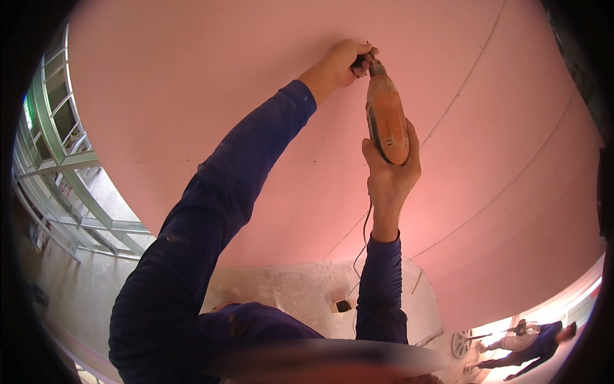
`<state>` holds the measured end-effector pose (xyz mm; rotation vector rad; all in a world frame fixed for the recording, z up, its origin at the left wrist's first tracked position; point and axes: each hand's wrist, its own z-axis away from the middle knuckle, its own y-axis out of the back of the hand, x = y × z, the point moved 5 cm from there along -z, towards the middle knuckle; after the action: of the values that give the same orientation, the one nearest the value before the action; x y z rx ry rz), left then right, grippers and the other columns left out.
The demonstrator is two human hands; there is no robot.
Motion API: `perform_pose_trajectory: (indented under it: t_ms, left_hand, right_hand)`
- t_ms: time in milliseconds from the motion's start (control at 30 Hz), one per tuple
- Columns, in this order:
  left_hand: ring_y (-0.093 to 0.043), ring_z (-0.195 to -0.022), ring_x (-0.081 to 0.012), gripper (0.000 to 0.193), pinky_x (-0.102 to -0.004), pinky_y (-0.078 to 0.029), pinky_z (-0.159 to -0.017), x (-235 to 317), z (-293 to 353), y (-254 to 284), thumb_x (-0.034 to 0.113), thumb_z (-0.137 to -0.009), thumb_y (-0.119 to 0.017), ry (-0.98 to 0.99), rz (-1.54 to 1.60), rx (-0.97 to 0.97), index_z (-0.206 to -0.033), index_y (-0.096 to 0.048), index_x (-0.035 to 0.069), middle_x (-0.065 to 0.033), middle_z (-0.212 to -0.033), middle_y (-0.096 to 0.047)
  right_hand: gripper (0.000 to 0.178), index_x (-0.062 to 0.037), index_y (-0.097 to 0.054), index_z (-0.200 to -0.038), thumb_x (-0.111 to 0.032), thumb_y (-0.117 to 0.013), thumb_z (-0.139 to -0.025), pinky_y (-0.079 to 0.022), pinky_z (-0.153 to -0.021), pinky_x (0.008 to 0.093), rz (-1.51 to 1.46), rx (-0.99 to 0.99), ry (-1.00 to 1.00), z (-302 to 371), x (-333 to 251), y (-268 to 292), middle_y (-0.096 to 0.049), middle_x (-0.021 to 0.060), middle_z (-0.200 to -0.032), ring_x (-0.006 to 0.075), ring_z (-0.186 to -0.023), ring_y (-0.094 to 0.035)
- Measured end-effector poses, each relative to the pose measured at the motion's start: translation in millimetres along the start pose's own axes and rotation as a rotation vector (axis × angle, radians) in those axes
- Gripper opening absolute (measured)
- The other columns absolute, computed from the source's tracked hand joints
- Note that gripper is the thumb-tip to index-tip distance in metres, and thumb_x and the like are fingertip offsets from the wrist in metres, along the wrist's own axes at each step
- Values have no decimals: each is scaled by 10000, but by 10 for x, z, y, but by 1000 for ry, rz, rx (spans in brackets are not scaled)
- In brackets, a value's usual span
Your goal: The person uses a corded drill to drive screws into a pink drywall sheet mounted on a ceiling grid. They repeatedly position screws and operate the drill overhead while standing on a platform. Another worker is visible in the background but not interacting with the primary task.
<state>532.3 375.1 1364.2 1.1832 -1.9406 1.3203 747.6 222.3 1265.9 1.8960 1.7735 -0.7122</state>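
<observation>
Closest to the camera, a blurred rim [332, 358] is seen, with dark blue sleeves [211, 185] raised beyond it. By the right hand [392, 176], the orange drill [388, 115] is gripped at its rear, probably so that it can be guided from behind. By the curled left hand [345, 59], a small dark item [359, 62] of unclear kind is held beside the drill's front, perhaps for steadying it. The drill is positioned well above the lower edge of the pink wall [256, 115]; whether they touch cannot be told. Slack is seen in the cord [366, 225], seemingly for free movement. Farther away, beyond the wall's lower right edge, another person [534, 345] is seen.
</observation>
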Motion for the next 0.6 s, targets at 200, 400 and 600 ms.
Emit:
perform_pose_trajectory:
  t_ms: [200, 400, 600]
  left_hand:
    - [-540, -670, -128, 221, -276, -369, -530, -44, -116, 78, 151, -1134, -553, -42, 42, 4, -1085, -681, -22, -51, -851, -633]
    - [-544, -697, -118, 209, -261, -374, -537, -67, -115, 62, 154, -1130, -563, -56, 77, 8, -1084, -690, -7, -51, -893, -645]
    - [-562, -747, -106, 232, -239, -385, -544, -90, -144, 89, 176, -1126, -590, -58, 86, 32, -1100, -733, -5, -19, -872, -622]
  right_hand:
    - [731, 65, -587, -1502, -47, -851, -829, -635, -880, 350, -14, -19, 42, -114, 99, -58, -787, 182, -1201, 219, -993, -774]
    - [690, 32, -617, -1482, -49, -826, -829, -616, -904, 328, -36, -62, -58, -145, 138, -19, -746, 147, -1261, 205, -1069, -739]
    - [709, 74, -602, -1461, -57, -845, -807, -638, -829, 348, 49, -63, 68, -233, 24, 13, -799, 189, -1134, 218, -901, -779]
